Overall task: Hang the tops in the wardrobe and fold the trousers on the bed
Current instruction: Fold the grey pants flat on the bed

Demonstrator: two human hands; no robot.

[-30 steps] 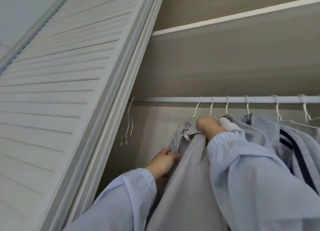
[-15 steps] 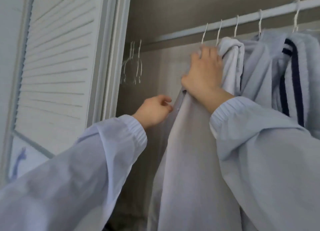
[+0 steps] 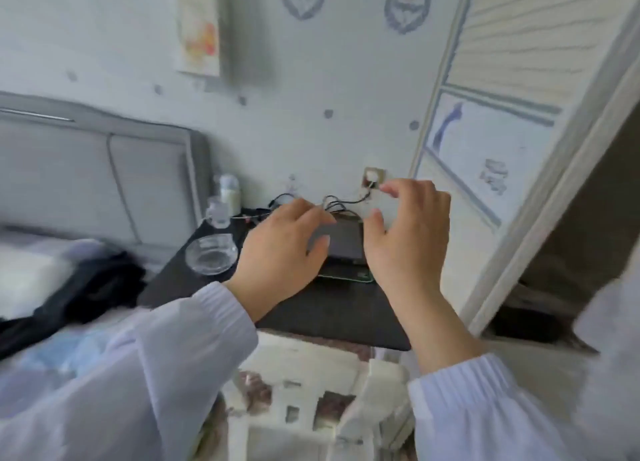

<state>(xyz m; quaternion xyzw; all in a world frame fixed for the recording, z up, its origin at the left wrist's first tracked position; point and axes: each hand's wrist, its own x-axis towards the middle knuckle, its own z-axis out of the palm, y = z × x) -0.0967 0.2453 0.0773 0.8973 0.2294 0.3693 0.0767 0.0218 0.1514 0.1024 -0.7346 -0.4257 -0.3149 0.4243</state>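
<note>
My left hand [image 3: 280, 253] and my right hand [image 3: 408, 239] hover side by side in the air above a black bedside table [image 3: 339, 308], both with loose fingers and holding nothing. On the bed [image 3: 41, 350] at the far left lies a heap of dark clothing [image 3: 79, 287], blurred, beside something white. The wardrobe's louvred door [image 3: 526, 80] stands open at the right, with the dark wardrobe opening [image 3: 581, 225] behind it. A pale garment edge [image 3: 616, 322] shows at the right border.
A glass bowl [image 3: 212, 255], two small bottles [image 3: 225, 197], a dark tablet or phone stack [image 3: 346, 249] and cables to a wall socket [image 3: 372, 178] sit on the bedside table. A grey padded headboard [image 3: 104, 173] stands at the left. A white carved stool or rack [image 3: 311, 391] is below.
Both hands have let go of the pale top hanging on the wardrobe rail. The view has swung left and down from the wardrobe to the bedside table and bed.
</note>
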